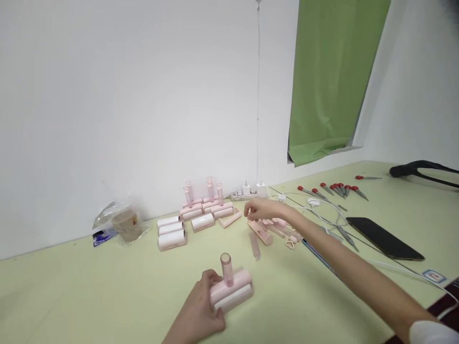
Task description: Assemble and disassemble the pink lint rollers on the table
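Observation:
My left hand (202,306) is closed around one end of a pink lint roller (229,288), close to me above the table. Its short translucent handle tube (226,270) points up, and a white sticky roll shows along the lower side. Farther off, my right hand (260,209) has its fingers pinched together at the back of a heap of pink plastic parts (278,227). Whatever the fingertips hold is too small to make out. In front of that heap lie a pink cover piece (260,231), a translucent handle piece (254,246) and a heart-shaped ring (289,244).
Pink lint rollers (191,209) with upright handles stand near the wall. White rolls in pink holders (172,239) lie left of them. A bagged cup (127,224), a power strip (249,192) with cables, several red-ended tools (337,188) and a dark flat phone-like slab (385,237) surround them.

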`<state>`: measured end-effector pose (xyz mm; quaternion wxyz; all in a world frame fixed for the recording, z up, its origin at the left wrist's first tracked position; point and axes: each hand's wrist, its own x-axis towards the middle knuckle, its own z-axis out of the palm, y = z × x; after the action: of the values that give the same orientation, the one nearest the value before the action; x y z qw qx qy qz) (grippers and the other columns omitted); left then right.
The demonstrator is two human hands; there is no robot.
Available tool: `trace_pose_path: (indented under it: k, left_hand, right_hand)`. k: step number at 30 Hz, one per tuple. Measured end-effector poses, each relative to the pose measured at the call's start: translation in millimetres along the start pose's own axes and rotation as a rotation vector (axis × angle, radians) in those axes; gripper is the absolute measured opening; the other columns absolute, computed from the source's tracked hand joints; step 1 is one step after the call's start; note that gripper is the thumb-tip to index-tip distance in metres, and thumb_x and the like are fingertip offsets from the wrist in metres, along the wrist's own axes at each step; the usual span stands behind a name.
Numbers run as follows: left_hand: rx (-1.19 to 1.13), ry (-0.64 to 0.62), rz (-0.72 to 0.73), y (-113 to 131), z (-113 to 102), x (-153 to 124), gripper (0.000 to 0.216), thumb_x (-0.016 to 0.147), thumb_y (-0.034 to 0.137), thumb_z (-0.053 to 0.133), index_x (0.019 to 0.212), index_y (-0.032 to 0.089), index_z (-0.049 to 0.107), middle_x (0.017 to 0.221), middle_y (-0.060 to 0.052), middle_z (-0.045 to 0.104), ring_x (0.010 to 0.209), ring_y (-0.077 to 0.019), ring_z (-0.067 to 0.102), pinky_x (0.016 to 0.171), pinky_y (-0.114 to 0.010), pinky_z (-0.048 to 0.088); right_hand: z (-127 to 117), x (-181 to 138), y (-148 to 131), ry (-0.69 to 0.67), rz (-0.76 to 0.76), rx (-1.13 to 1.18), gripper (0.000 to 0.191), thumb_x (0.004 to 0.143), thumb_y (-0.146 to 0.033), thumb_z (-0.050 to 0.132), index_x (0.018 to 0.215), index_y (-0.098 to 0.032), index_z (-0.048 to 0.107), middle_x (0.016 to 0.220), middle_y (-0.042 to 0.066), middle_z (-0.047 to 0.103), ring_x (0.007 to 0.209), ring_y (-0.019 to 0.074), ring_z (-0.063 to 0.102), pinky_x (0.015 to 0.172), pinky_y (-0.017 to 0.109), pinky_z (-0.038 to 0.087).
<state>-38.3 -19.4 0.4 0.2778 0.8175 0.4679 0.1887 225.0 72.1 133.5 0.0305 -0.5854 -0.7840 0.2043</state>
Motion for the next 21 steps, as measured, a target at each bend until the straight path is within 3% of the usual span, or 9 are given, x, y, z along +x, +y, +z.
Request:
trace_pose_path:
  k: [3,5,8,11,14,16,18,20,21]
  left_hand:
    - [-0.046,-0.051,-0.013,-3,-12,-4,0.065,0.055,0.013,0.051,0.115,0.018,0.027,0.118,-0.009,0.046,0.109,-0.0210,0.042,0.089,-0.028,0.033]
    - [-0.081,0.021,-0.040,6,-15,-1,0.074,0.054,0.017,0.056,0.120,0.016,0.022,0.127,-0.013,0.036,0.116,-0.0239,0.035,0.094,-0.033,0.030]
    - [-0.230,0.207,-0.055,30,-19,11,0.078,0.057,0.025,0.060,0.123,0.019,0.019,0.134,-0.011,0.025,0.123,-0.0235,0.024,0.099,-0.037,0.025]
    - [-0.440,0.319,-0.074,52,-24,27,0.057,0.063,0.030,0.059,0.113,0.021,0.033,0.126,-0.009,0.038,0.120,-0.0222,0.031,0.097,-0.038,0.026]
    - [-0.721,0.247,0.026,60,-21,41,0.040,0.068,0.036,0.057,0.102,0.020,0.044,0.109,-0.009,0.055,0.104,-0.0202,0.047,0.086,-0.033,0.036]
    - [-0.896,0.159,0.089,57,-13,46,0.029,0.071,0.040,0.054,0.089,0.018,0.051,0.079,-0.005,0.063,0.077,-0.0160,0.056,0.069,-0.027,0.042]
    - [-1.002,0.112,0.085,53,-3,49,0.028,0.071,0.045,0.052,0.069,0.017,0.051,0.047,0.004,0.050,0.045,-0.0091,0.046,0.050,-0.022,0.037]
    - [-1.039,0.106,0.076,49,5,51,0.032,0.064,0.045,0.059,0.058,0.017,0.045,0.039,0.009,0.037,0.036,-0.0048,0.032,0.041,-0.019,0.028]
    - [-1.049,0.109,0.085,48,7,52,0.033,0.058,0.043,0.065,0.057,0.017,0.045,0.041,0.009,0.037,0.037,-0.0039,0.031,0.040,-0.018,0.026]
  right_hand:
    - [20,9,39,0.146,0.107,-0.103,0.022,0.077,-0.026,0.055,0.094,-0.011,0.058,0.099,0.010,0.059,0.092,0.0220,0.054,0.078,0.036,0.041]
    - [36,9,57,0.227,0.142,-0.129,0.022,0.081,-0.028,0.052,0.097,-0.013,0.055,0.105,0.007,0.054,0.095,0.0199,0.051,0.082,0.041,0.039]
    - [52,6,72,0.343,0.136,-0.101,0.011,0.077,-0.020,0.053,0.085,-0.013,0.056,0.106,0.012,0.052,0.098,0.0226,0.047,0.083,0.038,0.035]
    - [52,2,73,0.425,0.080,-0.005,0.009,0.071,-0.014,0.051,0.080,-0.014,0.052,0.102,0.015,0.051,0.092,0.0234,0.048,0.077,0.034,0.036]
    - [50,-4,55,0.434,-0.026,0.106,0.018,0.077,-0.022,0.045,0.093,-0.016,0.045,0.095,0.008,0.054,0.083,0.0187,0.053,0.068,0.030,0.041]
    - [50,-11,33,0.359,-0.155,0.233,0.022,0.078,-0.031,0.046,0.094,-0.017,0.045,0.088,0.005,0.057,0.080,0.0172,0.055,0.065,0.027,0.042]
    - [51,-21,7,0.240,-0.301,0.398,0.028,0.074,-0.038,0.054,0.091,-0.016,0.050,0.082,0.003,0.057,0.079,0.0167,0.055,0.064,0.026,0.042]
    - [50,-32,-21,0.166,-0.365,0.414,0.030,0.071,-0.040,0.057,0.092,-0.018,0.054,0.077,0.000,0.057,0.072,0.0143,0.054,0.059,0.023,0.040]
    - [48,-37,-33,0.128,-0.379,0.366,0.030,0.070,-0.040,0.058,0.092,-0.019,0.055,0.073,-0.001,0.055,0.067,0.0127,0.052,0.054,0.021,0.037]
